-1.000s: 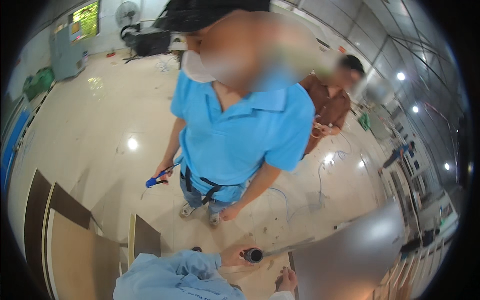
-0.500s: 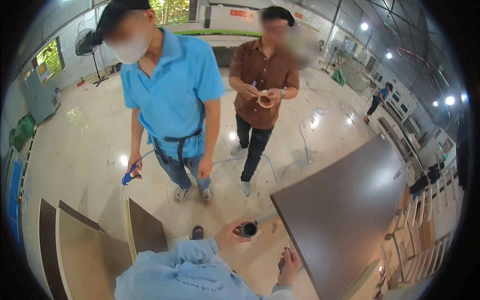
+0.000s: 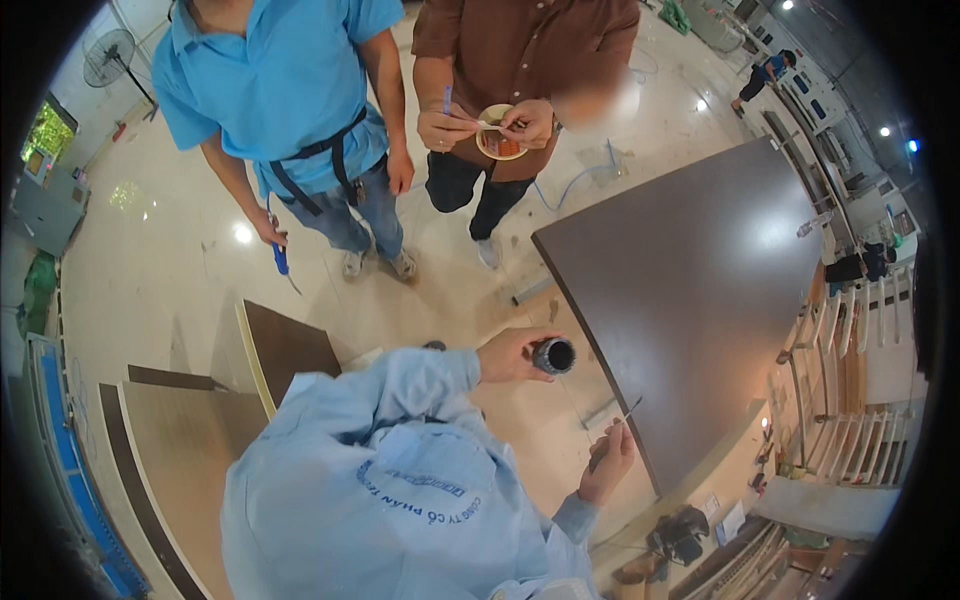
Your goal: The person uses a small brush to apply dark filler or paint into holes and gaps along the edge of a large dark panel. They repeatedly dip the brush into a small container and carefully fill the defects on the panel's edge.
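My left hand (image 3: 508,354) is wrapped round a small black cup (image 3: 553,356), its open top tipped toward me and its inside dark. The cup is beside the left edge of a large dark brown panel (image 3: 690,270). My right hand (image 3: 610,458) is closed round the dark handle of a thin tool with a slender shaft (image 3: 632,408). Its tip lies over the panel's near left edge; whether it touches the surface I cannot tell. The tool's exact kind is too small to make out.
A person in a blue shirt (image 3: 270,90) holds a blue air blow gun (image 3: 280,258). Beside them, a person in brown (image 3: 520,50) holds a round tub (image 3: 500,145). Brown boards (image 3: 200,430) stand at my left; metal racks (image 3: 850,330) are at the right.
The view has tilted downward. My left hand with the cup has come nearer the panel's edge, and the thin tool's tip now shows over that edge. The person in brown appears closer.
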Demonstrator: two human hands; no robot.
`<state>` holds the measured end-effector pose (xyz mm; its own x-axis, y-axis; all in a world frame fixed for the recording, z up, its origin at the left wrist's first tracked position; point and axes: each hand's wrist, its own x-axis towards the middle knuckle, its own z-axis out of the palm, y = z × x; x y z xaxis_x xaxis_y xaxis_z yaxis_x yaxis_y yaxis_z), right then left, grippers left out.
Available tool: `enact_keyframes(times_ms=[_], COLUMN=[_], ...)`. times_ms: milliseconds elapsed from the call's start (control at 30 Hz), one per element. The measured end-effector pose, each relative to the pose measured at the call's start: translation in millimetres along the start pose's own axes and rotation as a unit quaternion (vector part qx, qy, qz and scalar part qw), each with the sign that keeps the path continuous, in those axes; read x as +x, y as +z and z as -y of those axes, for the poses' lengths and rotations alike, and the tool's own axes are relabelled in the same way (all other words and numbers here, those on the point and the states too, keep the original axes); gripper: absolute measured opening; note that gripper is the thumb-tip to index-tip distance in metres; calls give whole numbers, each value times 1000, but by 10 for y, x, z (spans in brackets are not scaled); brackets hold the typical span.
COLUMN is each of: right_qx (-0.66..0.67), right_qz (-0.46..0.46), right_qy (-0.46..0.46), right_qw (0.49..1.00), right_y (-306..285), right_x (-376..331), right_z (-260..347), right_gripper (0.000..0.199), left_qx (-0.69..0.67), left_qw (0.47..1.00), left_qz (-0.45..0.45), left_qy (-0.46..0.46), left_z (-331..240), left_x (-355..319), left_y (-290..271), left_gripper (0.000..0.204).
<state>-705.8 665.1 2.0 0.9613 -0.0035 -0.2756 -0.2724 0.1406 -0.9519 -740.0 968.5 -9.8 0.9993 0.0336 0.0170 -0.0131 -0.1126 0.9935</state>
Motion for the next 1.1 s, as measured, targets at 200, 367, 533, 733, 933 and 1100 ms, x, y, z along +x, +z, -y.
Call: enact_keyframes(times_ms=[200,367,533,733,933,1100], right_qx=[3,13,19,13,-10,7], right_qz=[-50,-76,-80,-79,-90,-141], right_qy=[-32,-33,-31,-43,-34,-54], right_qw=[998,997,996,996,995,989], right_y=[46,131,194,170,99,-171], right_x=[-123,-108,-63,-40,-15,-53], right_z=[121,182,243,236,157,174], right_gripper=[16,15,14,16,18,17], left_qx=[10,25,8,15,4,24], left_qw=[995,985,983,981,975,958], left_qz=[87,135,157,161,185,247], left_qy=[46,101,97,103,125,146], left_z=[4,-5,-131,-193,-173,-367], left_x=[469,748,876,877,876,838], left_y=[52,45,34,-16,98,591], left_gripper=[72,72,71,68,68,71])
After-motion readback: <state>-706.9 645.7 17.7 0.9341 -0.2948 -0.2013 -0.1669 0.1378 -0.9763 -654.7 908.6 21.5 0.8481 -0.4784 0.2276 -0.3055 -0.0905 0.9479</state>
